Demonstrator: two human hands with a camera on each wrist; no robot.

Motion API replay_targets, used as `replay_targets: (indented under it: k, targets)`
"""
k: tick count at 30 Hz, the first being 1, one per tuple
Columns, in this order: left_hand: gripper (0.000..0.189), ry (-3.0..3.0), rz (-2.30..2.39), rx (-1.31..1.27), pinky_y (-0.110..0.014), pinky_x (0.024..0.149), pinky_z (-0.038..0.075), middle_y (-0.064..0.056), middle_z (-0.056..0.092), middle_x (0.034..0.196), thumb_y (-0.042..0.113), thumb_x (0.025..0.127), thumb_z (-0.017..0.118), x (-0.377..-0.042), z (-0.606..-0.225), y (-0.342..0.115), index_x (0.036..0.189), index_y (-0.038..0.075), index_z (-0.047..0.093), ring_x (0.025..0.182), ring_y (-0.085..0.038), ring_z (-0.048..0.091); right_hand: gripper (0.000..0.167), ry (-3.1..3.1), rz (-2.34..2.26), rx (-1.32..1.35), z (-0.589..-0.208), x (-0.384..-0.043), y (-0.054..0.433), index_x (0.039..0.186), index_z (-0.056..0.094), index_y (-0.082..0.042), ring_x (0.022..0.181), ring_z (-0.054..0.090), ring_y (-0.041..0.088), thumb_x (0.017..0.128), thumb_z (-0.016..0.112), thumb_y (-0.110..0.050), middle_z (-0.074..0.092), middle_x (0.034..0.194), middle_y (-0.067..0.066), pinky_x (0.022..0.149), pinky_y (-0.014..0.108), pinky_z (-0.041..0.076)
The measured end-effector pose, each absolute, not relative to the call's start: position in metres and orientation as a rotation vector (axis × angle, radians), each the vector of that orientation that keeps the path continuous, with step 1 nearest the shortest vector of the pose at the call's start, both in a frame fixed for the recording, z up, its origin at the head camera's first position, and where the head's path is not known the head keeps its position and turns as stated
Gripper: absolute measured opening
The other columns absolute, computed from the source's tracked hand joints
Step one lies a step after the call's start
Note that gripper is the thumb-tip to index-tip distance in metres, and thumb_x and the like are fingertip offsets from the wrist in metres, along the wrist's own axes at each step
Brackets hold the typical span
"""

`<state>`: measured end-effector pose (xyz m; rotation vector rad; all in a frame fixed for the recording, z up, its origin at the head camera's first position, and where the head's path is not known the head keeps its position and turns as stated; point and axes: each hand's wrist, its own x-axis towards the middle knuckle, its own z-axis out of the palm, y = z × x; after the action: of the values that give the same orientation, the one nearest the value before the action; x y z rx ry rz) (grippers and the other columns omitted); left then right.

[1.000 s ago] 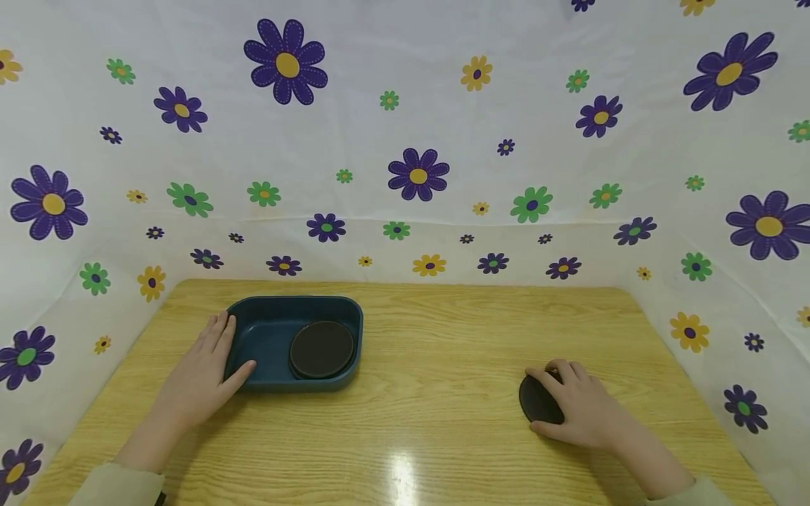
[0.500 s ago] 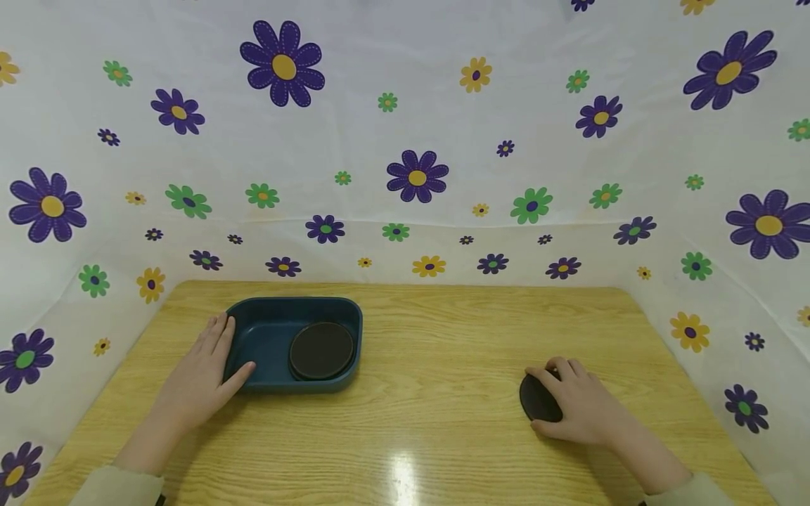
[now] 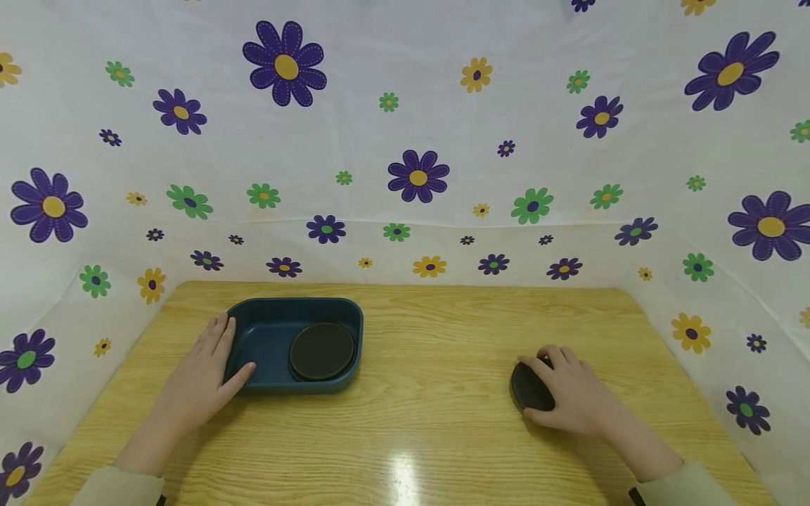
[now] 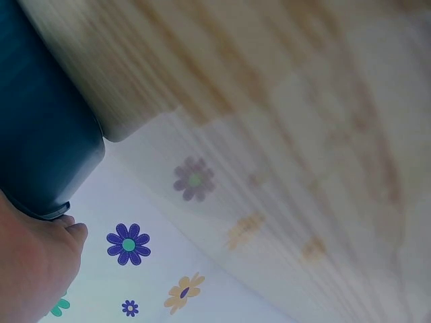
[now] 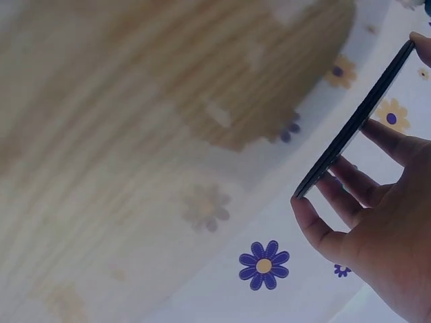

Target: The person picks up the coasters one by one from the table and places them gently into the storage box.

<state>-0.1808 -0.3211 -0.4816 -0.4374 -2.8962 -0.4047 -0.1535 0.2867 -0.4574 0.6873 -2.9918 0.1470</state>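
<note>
A dark blue rectangular tray [image 3: 261,350] with rounded corners lies on the left of the table. Inside it, at the right end, is a black round coaster [image 3: 323,350], seemingly on another one. My left hand [image 3: 199,372] rests against the tray's left side, fingers straight over the rim, thumb at its front corner. To the right, my right hand [image 3: 572,395] grips another black round coaster [image 3: 530,388] by its edge, thumb and fingers spread round it. The right wrist view shows this coaster [image 5: 357,121] edge-on and thin, apparently raised off the table.
The wood-grain table [image 3: 418,365] carries a bright light reflection near its front. A white cloth [image 3: 354,133] printed with purple, green and yellow flowers stands round the back and both sides. A wide stretch of tabletop separates the tray from my right hand.
My right hand has shifted slightly left and away from me with the coaster, which now looks lifted and a little tilted. My left hand and the tray have not moved.
</note>
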Motion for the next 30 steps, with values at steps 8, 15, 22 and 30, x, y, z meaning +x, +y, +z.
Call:
replay_targets:
  k: [8, 15, 22, 30]
  targets:
    - [0.094, -2.903, -0.411, -0.432, -0.058, 0.135, 0.013, -0.032, 0.016, 0.174, 0.049, 0.106, 0.058, -0.181, -0.482, -0.321, 0.167, -0.007, 0.014, 0.162, -0.051, 0.017, 0.079, -2.959, 0.148, 0.717, -0.444, -0.167, 0.276, 0.146, 0.061, -0.012, 0.119, 0.057, 0.041, 0.082, 0.085, -0.052, 0.057, 0.132, 0.02, 0.088, 0.068, 0.054]
    - [0.093, -2.906, -0.406, -0.428, -0.059, 0.134, 0.014, -0.032, 0.015, 0.174, 0.049, 0.107, 0.058, -0.181, -0.48, -0.32, 0.167, -0.007, 0.015, 0.162, -0.051, 0.018, 0.078, -2.948, 0.133, 0.762, -0.436, -0.182, 0.262, 0.147, 0.06, -0.012, 0.12, 0.058, 0.042, 0.084, 0.083, -0.049, 0.057, 0.133, 0.02, 0.09, 0.069, 0.054]
    - [0.094, -2.924, -0.418, -0.419, -0.061, 0.133, 0.016, -0.032, 0.015, 0.174, 0.05, 0.107, 0.058, -0.18, -0.478, -0.319, 0.167, -0.007, 0.014, 0.162, -0.05, 0.017, 0.078, -2.95, 0.144, 0.796, -0.434, -0.195, 0.246, 0.15, 0.058, -0.012, 0.125, 0.056, 0.044, 0.085, 0.082, -0.049, 0.056, 0.138, 0.022, 0.096, 0.07, 0.053]
    - [0.093, -2.908, -0.427, -0.426, -0.059, 0.134, 0.014, -0.033, 0.017, 0.173, 0.049, 0.107, 0.058, -0.179, -0.478, -0.319, 0.167, -0.007, 0.014, 0.162, -0.051, 0.017, 0.078, -2.926, 0.156, 0.866, -0.433, -0.209, 0.218, 0.151, 0.057, -0.014, 0.126, 0.056, 0.042, 0.086, 0.08, -0.051, 0.055, 0.14, 0.021, 0.096, 0.068, 0.055]
